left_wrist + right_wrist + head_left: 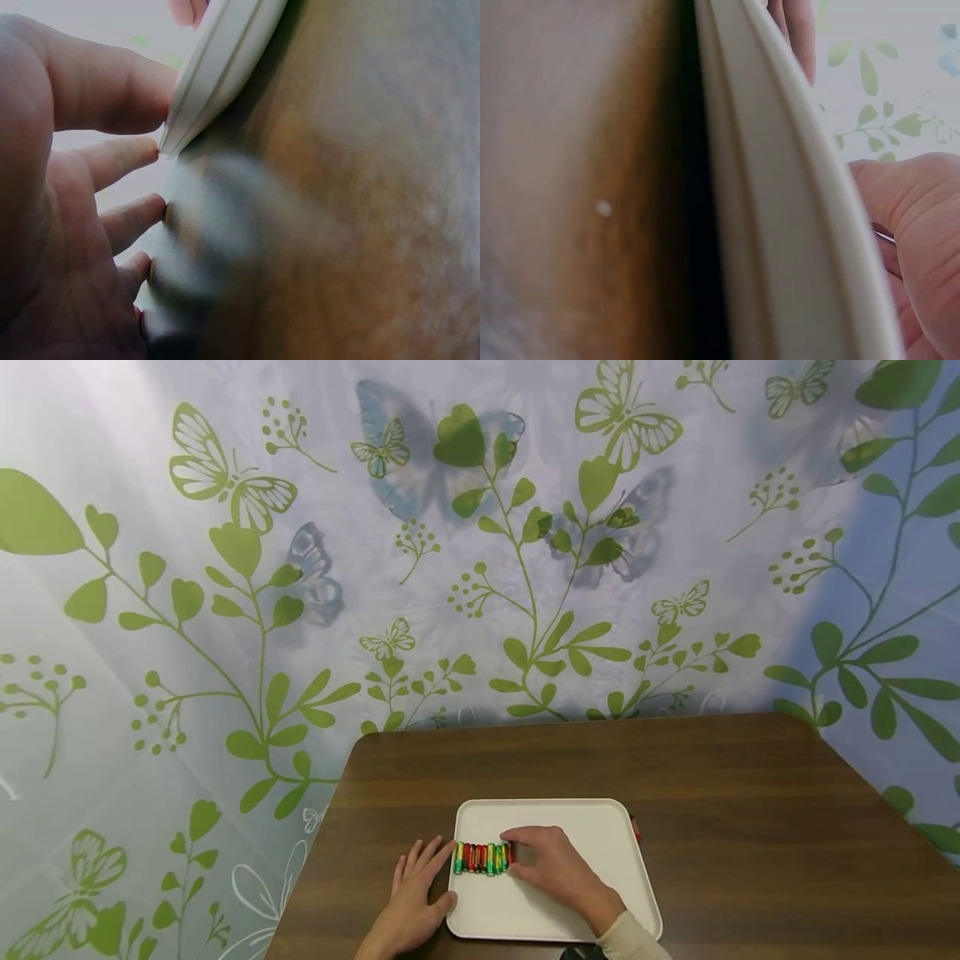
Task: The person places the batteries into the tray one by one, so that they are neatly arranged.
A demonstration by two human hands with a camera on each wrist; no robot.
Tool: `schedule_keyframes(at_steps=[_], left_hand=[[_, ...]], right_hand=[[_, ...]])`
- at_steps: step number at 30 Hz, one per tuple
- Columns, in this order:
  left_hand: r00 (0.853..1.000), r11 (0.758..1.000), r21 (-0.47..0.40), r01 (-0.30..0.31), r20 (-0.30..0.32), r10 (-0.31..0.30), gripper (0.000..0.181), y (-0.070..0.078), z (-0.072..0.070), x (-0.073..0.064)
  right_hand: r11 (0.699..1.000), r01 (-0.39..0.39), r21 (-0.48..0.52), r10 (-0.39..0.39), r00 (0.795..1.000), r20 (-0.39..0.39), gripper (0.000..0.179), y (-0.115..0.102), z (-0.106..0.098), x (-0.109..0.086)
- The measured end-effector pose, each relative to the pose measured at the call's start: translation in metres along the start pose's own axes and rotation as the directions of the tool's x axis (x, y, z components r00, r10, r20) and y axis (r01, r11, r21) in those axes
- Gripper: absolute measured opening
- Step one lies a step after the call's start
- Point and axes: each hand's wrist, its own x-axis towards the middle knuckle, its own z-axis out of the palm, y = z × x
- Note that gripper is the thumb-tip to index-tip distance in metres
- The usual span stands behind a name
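Note:
A row of small red and green-yellow batteries [480,858] lies side by side at the left of a white tray [540,922]. My right hand [551,864] reaches over the tray and pinches a red battery [512,852] lengthwise between thumb and finger, at the row's right end. Beside the tray's left edge, my left hand [416,893] rests with fingers spread, its thumb and index finger at the rim. The left wrist view shows those fingers [112,82] against the tray's side [217,67]. In the right wrist view the tray wall hides most of the right fingers.
The tray stands on a dark brown wooden table [750,827]. Just outside the tray's right rim lies another small red item [636,828]. Behind the table hangs a pale cloth [480,568] printed with green leaves and butterflies.

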Motion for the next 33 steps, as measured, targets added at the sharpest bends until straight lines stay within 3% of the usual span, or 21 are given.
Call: schedule_keyframes(at_steps=[8, 20, 27, 33], left_hand=[[1.0, 1.0, 0.009, 0.004, 0.002, -0.004, 0.07, -0.001, 0.002, 0.001], [1.0, 1.0, 0.004, -0.005, -0.002, 0.005, 0.069, 0.0, -0.001, 0.001], [1.0, 1.0, 0.016, 0.019, 0.0, -0.019, 0.068, -0.001, 0.0, 0.001], [1.0, 1.0, 0.01, 0.025, 0.008, -0.025, 0.069, -0.001, 0.0, 0.001]], right_hand=[[0.999, 0.03, -0.042, -0.031, 0.999, -0.03, 0.041, 0.002, -0.005, -0.001], [0.995, -0.097, 0.017, 0.097, 0.995, -0.038, 0.04, 0.013, -0.033, -0.013], [0.994, -0.109, 0.003, 0.109, 0.993, -0.048, 0.039, 0.021, -0.053, -0.022], [0.996, -0.089, -0.031, 0.085, 0.991, -0.103, 0.04, 0.031, -0.07, -0.032]])
